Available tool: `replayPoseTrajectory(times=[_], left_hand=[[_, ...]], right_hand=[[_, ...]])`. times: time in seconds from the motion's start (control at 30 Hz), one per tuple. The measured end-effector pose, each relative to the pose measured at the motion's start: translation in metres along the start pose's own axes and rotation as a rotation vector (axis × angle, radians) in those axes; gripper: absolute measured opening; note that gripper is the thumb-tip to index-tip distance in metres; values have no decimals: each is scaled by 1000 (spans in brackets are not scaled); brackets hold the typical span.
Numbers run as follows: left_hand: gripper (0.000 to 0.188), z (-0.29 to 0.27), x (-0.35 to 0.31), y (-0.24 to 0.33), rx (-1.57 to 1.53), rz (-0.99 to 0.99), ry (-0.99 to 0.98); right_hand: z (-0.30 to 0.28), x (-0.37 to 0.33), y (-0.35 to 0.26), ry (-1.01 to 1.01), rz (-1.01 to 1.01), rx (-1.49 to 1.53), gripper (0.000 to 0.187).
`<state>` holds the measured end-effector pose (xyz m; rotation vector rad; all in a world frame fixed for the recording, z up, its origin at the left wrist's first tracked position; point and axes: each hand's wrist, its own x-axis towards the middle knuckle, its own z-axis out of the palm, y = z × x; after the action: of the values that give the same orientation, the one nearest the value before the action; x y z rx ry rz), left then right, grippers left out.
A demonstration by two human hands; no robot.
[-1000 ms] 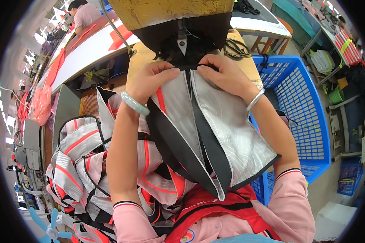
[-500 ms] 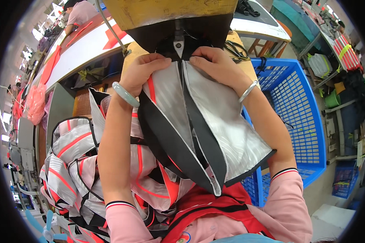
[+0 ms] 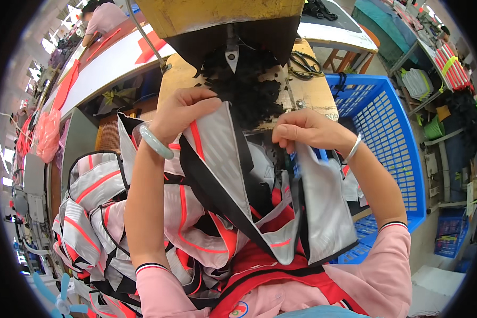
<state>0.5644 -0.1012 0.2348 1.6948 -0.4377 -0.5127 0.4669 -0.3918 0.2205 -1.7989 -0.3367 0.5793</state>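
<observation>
Clearance exists between my left hand (image 3: 188,112) and right hand (image 3: 314,130); yellow machine head (image 3: 225,17) obstructs ahead, fabric pile (image 3: 108,217) leftward

Feed bright for me, indoor light fairly even. Lights (image 3: 7,181) at left rim blown to white, background beside them washed out. Soft sheen on grey fabric (image 3: 331,196). Black scraps (image 3: 249,98) below yellow machine head (image 3: 228,16) darkest patch, detail mostly lost. Left hand (image 3: 188,110) and right hand (image 3: 312,130) read clear. Fisheye bends white desk (image 3: 111,68) and blue basket (image 3: 392,132); corners black, I can't resolve small rim stuff.
</observation>
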Motion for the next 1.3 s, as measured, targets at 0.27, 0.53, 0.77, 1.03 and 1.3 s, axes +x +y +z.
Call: replayPoseTrajectory(times=[0.27, 0.53, 0.77, 1.03, 1.3], left_hand=[[26, 30, 4, 20, 202, 92, 9], [25, 23, 13, 16, 285, 84, 33], [26, 19, 24, 11, 260, 50, 58], [34, 14, 35, 5, 130, 29, 135], [27, 15, 40, 5, -60, 65, 153]], right_hand=[[22, 46, -23, 409, -180, 246, 27], [13, 66, -18, 424, -204, 295, 19], [10, 79, -13, 432, -225, 295, 19], [23, 103, -10, 537, -274, 487, 16], [23, 107, -14, 546, -285, 682, 14]])
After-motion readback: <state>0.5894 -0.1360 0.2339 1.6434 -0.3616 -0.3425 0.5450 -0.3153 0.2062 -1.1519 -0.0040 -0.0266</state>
